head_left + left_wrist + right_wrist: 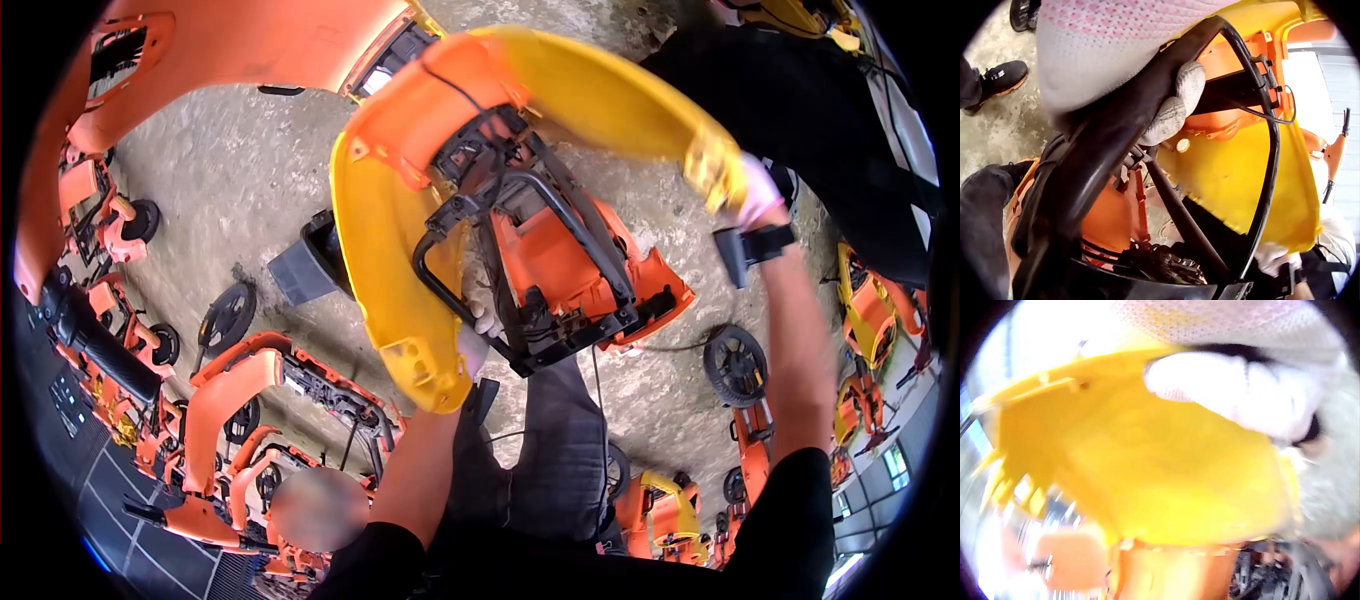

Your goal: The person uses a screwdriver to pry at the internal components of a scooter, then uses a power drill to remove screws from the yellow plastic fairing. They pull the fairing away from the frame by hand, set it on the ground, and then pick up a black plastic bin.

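A curved yellow panel [385,270] arches around an orange body part [430,105] and a black tubular frame [570,215]. My gloved left hand [475,345] is at the frame's lower left in the head view; in the left wrist view its fingers [1175,106] curl round the thick black tube [1116,125]. My gloved right hand [755,190] grips the right end of the yellow panel, and in the right wrist view a finger [1210,384] lies over the edge of the panel [1147,469]. An orange tray-like part [560,260] sits inside the frame.
A dark grey bin [305,265] stands left on the concrete floor [250,160]. Loose wheels [735,365] and orange scooter parts [235,390] lie on both sides. A large orange panel [240,40] is at the upper left. Another person's shoe [1007,76] shows in the left wrist view.
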Demonstrator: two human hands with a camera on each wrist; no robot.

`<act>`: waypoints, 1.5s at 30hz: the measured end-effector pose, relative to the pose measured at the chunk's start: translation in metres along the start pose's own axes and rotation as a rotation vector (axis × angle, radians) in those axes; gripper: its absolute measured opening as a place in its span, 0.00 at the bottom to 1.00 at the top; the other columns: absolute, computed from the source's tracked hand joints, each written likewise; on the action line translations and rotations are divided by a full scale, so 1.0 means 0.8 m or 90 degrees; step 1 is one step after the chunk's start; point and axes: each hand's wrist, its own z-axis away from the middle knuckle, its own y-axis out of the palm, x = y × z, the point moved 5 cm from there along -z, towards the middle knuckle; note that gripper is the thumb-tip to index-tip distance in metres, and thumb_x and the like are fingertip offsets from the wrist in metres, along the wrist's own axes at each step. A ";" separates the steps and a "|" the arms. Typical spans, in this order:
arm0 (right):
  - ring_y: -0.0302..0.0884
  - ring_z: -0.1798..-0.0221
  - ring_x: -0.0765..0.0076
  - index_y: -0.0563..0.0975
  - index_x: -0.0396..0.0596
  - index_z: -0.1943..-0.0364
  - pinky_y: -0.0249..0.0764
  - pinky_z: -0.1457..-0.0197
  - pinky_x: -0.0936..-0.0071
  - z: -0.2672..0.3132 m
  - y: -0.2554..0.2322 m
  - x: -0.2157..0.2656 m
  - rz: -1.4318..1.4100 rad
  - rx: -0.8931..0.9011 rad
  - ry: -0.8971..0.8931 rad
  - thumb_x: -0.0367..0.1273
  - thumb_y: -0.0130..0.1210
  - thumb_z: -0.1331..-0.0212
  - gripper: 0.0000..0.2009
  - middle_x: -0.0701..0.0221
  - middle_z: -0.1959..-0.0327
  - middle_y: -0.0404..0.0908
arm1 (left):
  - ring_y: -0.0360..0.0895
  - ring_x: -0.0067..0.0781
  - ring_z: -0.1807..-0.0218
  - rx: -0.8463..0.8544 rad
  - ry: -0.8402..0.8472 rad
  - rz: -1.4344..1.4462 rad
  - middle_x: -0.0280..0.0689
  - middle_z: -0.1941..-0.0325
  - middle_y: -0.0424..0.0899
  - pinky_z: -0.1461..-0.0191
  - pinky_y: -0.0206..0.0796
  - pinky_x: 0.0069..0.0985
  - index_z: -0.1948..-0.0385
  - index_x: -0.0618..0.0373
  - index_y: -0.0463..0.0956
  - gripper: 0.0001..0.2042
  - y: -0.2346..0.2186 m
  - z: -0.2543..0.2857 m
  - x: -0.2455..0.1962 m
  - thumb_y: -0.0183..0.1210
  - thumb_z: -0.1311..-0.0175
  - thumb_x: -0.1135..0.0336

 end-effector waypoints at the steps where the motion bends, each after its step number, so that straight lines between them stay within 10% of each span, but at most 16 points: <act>1: 0.79 0.66 0.74 0.76 0.41 0.49 0.76 0.65 0.80 0.005 0.040 0.039 0.250 0.102 -0.020 0.35 0.49 0.31 0.14 0.70 0.64 0.81 | 0.66 0.31 0.63 -0.090 0.053 -0.015 0.33 0.67 0.73 0.56 0.57 0.30 0.59 0.56 0.76 0.18 -0.005 0.011 0.001 0.47 0.34 0.50; 3: 0.71 0.75 0.81 0.78 0.46 0.55 0.67 0.75 0.87 0.013 0.078 0.066 0.509 0.176 -0.048 0.38 0.51 0.32 0.12 0.75 0.70 0.78 | 0.66 0.28 0.67 -0.173 0.107 -0.041 0.32 0.67 0.74 0.58 0.56 0.29 0.61 0.55 0.74 0.16 0.018 0.001 0.003 0.47 0.34 0.51; 7: 0.63 0.82 0.80 0.79 0.51 0.58 0.54 0.87 0.83 0.072 0.127 -0.023 0.150 -0.059 0.133 0.45 0.49 0.30 0.15 0.74 0.75 0.74 | 0.66 0.28 0.73 -0.258 0.157 -0.011 0.33 0.69 0.73 0.62 0.57 0.29 0.65 0.48 0.73 0.14 0.034 -0.007 0.001 0.45 0.34 0.50; 12: 0.57 0.86 0.79 0.79 0.52 0.63 0.50 0.87 0.83 0.069 0.159 -0.005 0.152 -0.116 0.135 0.47 0.49 0.31 0.16 0.76 0.80 0.69 | 0.65 0.29 0.73 -0.493 0.152 -0.061 0.33 0.68 0.72 0.62 0.57 0.30 0.67 0.48 0.71 0.13 -0.006 0.012 0.004 0.44 0.35 0.51; 18: 0.58 0.85 0.78 0.77 0.54 0.66 0.50 0.87 0.81 0.069 0.158 -0.034 0.097 -0.152 0.119 0.49 0.53 0.34 0.15 0.77 0.80 0.68 | 0.71 0.34 0.68 -0.371 0.100 -0.028 0.36 0.64 0.74 0.61 0.63 0.34 0.62 0.54 0.70 0.14 -0.032 0.021 -0.016 0.44 0.33 0.53; 24: 0.66 0.83 0.80 0.75 0.55 0.61 0.58 0.85 0.84 0.065 0.147 -0.059 0.130 -0.089 0.114 0.45 0.45 0.30 0.13 0.79 0.77 0.72 | 0.59 0.46 0.29 -0.697 0.072 -0.398 0.51 0.29 0.60 0.34 0.52 0.60 0.29 0.60 0.47 0.46 0.232 0.037 -0.135 0.40 0.37 0.28; 28: 0.66 0.79 0.75 0.77 0.57 0.56 0.56 0.85 0.79 0.025 0.113 -0.081 -0.017 -0.110 0.187 0.45 0.42 0.30 0.14 0.80 0.68 0.78 | 0.66 0.42 0.34 -0.676 0.099 -0.843 0.51 0.34 0.64 0.35 0.62 0.35 0.29 0.62 0.43 0.48 0.307 -0.008 -0.098 0.59 0.39 0.39; 30: 0.67 0.77 0.75 0.77 0.57 0.52 0.55 0.85 0.81 0.014 0.096 -0.076 0.031 -0.151 0.127 0.46 0.42 0.30 0.15 0.80 0.66 0.79 | 0.62 0.55 0.32 -0.853 0.091 -1.117 0.58 0.31 0.56 0.30 0.57 0.37 0.29 0.68 0.37 0.54 0.328 -0.029 -0.088 0.67 0.49 0.48; 37: 0.71 0.81 0.75 0.78 0.53 0.52 0.55 0.86 0.81 -0.021 0.068 -0.025 -0.048 -0.103 0.156 0.41 0.42 0.30 0.15 0.76 0.68 0.82 | 0.64 0.57 0.34 -0.835 0.150 -1.028 0.59 0.31 0.57 0.32 0.59 0.36 0.29 0.65 0.38 0.48 0.312 -0.026 -0.085 0.63 0.48 0.62; 41: 0.81 0.69 0.73 0.78 0.42 0.56 0.71 0.73 0.79 -0.051 0.056 0.017 -0.033 -0.048 0.065 0.34 0.47 0.32 0.12 0.69 0.64 0.85 | 0.59 0.52 0.29 -0.807 0.102 -1.044 0.58 0.28 0.53 0.29 0.55 0.33 0.29 0.67 0.36 0.49 0.309 -0.017 -0.085 0.62 0.48 0.65; 44: 0.76 0.74 0.75 0.78 0.46 0.59 0.71 0.74 0.81 -0.059 0.101 0.053 -0.105 0.405 0.302 0.34 0.50 0.33 0.09 0.71 0.71 0.80 | 0.62 0.49 0.30 -0.781 0.121 -1.040 0.57 0.29 0.55 0.30 0.57 0.31 0.29 0.67 0.35 0.48 0.306 -0.010 -0.092 0.62 0.47 0.67; 45: 0.73 0.78 0.75 0.78 0.48 0.62 0.68 0.78 0.81 -0.065 0.105 0.056 -0.060 0.192 0.223 0.36 0.52 0.34 0.08 0.73 0.74 0.77 | 0.66 0.44 0.34 -0.783 0.104 -0.954 0.53 0.32 0.61 0.32 0.58 0.29 0.29 0.66 0.33 0.48 0.316 -0.010 -0.091 0.61 0.46 0.69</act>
